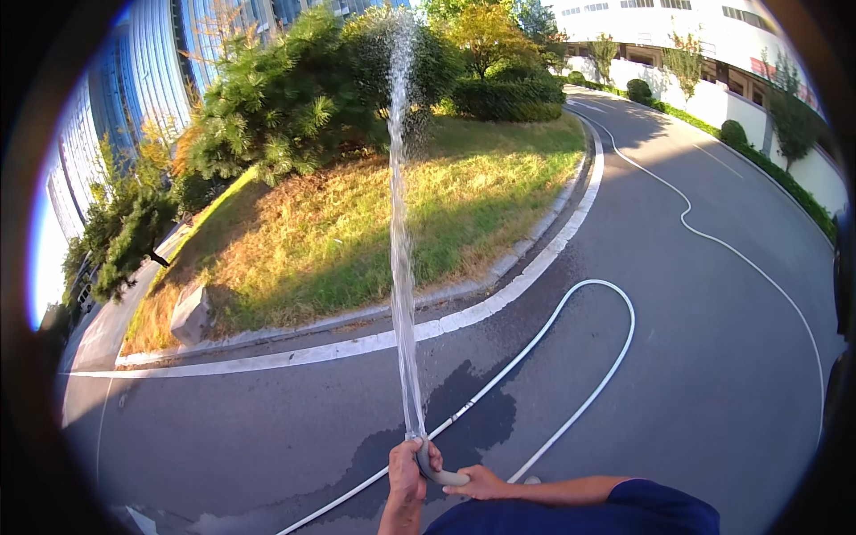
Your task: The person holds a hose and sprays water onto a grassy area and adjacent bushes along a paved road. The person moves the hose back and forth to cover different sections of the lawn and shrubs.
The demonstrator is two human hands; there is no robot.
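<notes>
A thick grey hose end (441,475) curves upward between my two hands. My left hand (406,471) is wrapped around it just below the mouth. Further back along the bend, my right hand (478,483) grips the hose from the right side. A strong jet of clear water (401,274) shoots away from the mouth, breaking into spray in front of the shrubs. Beyond my hands a pale hose (612,384) lies in a long loop on the asphalt, with a coupling (461,410) in its left leg.
A wet patch (481,408) darkens the asphalt road (702,348). A white-painted kerb line (468,315) borders the sloping grass bed (361,241) with a pine (267,107) and a rock (190,314). More hose (725,247) trails along the road at right, near a low hedge (796,187).
</notes>
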